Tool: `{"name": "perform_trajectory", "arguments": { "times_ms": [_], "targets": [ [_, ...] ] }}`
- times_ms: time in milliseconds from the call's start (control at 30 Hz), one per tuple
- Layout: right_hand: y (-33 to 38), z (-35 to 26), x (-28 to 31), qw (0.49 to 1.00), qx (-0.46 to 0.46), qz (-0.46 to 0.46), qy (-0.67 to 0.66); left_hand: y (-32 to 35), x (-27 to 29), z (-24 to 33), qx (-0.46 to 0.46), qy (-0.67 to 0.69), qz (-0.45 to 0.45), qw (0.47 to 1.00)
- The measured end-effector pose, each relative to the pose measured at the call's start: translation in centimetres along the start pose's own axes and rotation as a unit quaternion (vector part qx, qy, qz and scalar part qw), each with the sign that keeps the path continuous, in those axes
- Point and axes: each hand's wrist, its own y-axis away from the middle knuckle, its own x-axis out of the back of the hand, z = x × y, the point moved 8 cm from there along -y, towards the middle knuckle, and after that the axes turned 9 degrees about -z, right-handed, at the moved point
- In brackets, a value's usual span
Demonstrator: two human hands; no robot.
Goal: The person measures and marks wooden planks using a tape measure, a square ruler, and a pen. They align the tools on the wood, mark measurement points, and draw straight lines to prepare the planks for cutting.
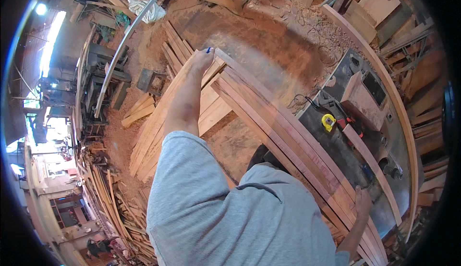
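Observation:
Long reddish wooden boards lie side by side across the middle, running from the upper centre to the lower right. My left hand is closed at the far end of the outermost board. A small blue thing shows at its fingers; I cannot make out what it is. Lower right, my right hand is wrapped over the outer edge of the same board, near its other end. Paler planks lie under and beside my left forearm. My grey shirt hides part of the boards.
On the dark metal machine table at the right are a yellow tape measure, a wooden block and a narrow strip. A long curved-looking board edges it. Sawdust and shavings cover the floor; timber stacks stand left.

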Motion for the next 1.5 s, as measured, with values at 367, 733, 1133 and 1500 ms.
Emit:
{"name": "perform_trajectory", "arguments": {
  "times_ms": [367, 733, 1133, 1500],
  "targets": [
    [1.5, 0.4, -1.3, 0.993, -0.025, 0.110, -0.020, -0.5, -3.3, -0.8, -0.036, 0.161, 0.095, 0.982],
    [3.3, 9.7, -1.6, 0.983, -0.154, 0.099, -0.024, 1.5, -6.8, 0.0, -0.125, 0.225, -0.058, 0.965],
    [4.3, 9.6, -1.1, 0.971, -0.196, 0.133, -0.033, 5.3, -4.4, 2.2, -0.119, 0.086, -0.062, 0.987],
    [5.1, 7.3, -0.9, 0.970, -0.155, 0.183, 0.036, 1.5, -9.9, 4.6, -0.204, 0.045, -0.089, 0.974]
  ]
}}
